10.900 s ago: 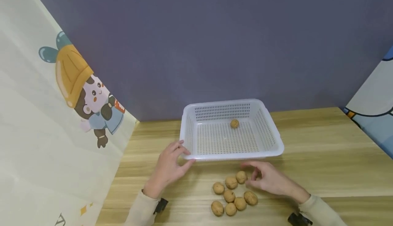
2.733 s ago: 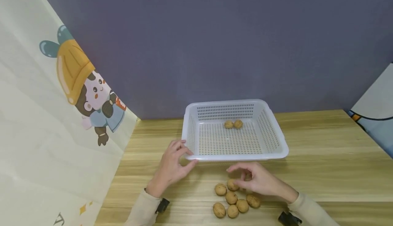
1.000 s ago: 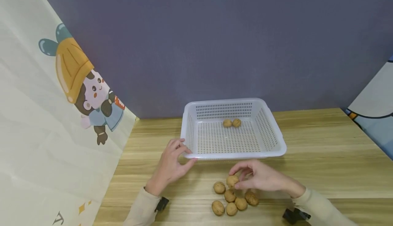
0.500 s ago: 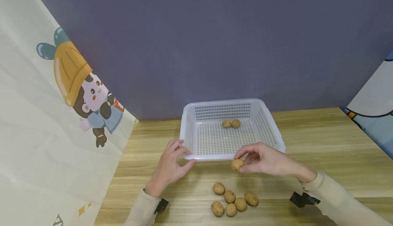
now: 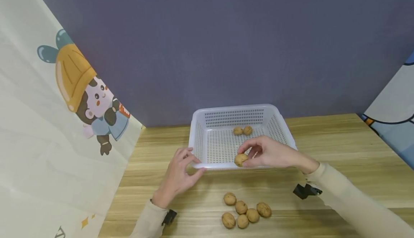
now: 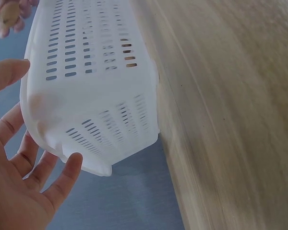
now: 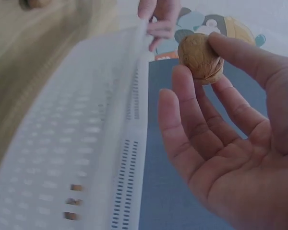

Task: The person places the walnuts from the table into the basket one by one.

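My right hand [image 5: 275,153] pinches a walnut [image 5: 240,160] between thumb and fingertips, above the front rim of a white plastic basket [image 5: 195,123]. The right wrist view shows this walnut [image 6: 8,14] raised clear of the basket wall; that point lies in the left wrist view. At the basket's front left corner my left hand [image 5: 178,177] grips the rim, with thumb and fingers spread around it. Inside, near the back wall, two walnuts [image 5: 247,130] lie side by side. Several more walnuts [image 5: 240,207] are grouped on the wooden table in front of the basket.
The wooden table [image 5: 336,151] runs back to a dark blue-grey wall panel [image 5: 226,44]. A pale sheet with a cartoon figure [image 5: 103,123] stands at the left. Another printed sheet [image 5: 394,97] borders the right side.
Since the oldest frame, a second walnut has come into the basket. My right hand has picked up another walnut from the group and carried it forward over the front rim. The left hand stays put.
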Demonstrator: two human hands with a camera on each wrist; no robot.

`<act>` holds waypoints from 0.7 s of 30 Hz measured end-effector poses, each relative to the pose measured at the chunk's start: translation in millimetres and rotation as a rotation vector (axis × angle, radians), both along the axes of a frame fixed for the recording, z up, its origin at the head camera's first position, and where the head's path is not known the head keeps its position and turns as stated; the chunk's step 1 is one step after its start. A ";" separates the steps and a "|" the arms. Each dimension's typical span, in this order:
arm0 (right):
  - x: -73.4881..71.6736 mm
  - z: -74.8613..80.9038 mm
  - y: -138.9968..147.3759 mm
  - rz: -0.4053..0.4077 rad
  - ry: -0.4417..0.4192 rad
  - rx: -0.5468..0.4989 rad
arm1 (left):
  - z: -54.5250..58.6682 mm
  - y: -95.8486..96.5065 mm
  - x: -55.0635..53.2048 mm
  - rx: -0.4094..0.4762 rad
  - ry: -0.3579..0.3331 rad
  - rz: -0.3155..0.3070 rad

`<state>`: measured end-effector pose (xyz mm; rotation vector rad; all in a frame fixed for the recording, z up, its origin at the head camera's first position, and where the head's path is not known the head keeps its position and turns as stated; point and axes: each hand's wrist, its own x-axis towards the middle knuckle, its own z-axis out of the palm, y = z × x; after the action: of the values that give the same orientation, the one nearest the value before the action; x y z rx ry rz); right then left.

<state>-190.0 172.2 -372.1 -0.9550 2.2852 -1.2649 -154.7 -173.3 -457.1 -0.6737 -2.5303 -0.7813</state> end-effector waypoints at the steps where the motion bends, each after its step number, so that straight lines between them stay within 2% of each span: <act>1: -3.2 2.0 -1.0 -0.002 0.007 0.002 | 0.0 0.0 0.0 0.003 0.003 -0.001; 10: -30.4 18.2 -10.9 -0.041 0.010 0.011 | 1.0 0.0 -0.7 0.004 -0.002 -0.003; 16: -51.8 20.6 -19.0 -0.090 -0.004 0.027 | 1.6 0.2 -0.3 0.010 -0.016 0.001; 21: -69.4 21.2 -21.9 -0.146 -0.051 0.047 | 1.0 0.2 0.0 0.017 -0.029 0.004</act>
<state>-259.4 150.2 -350.9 -0.7432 2.3702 -1.2711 -154.7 -173.1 -456.1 -0.6568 -2.5471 -0.8155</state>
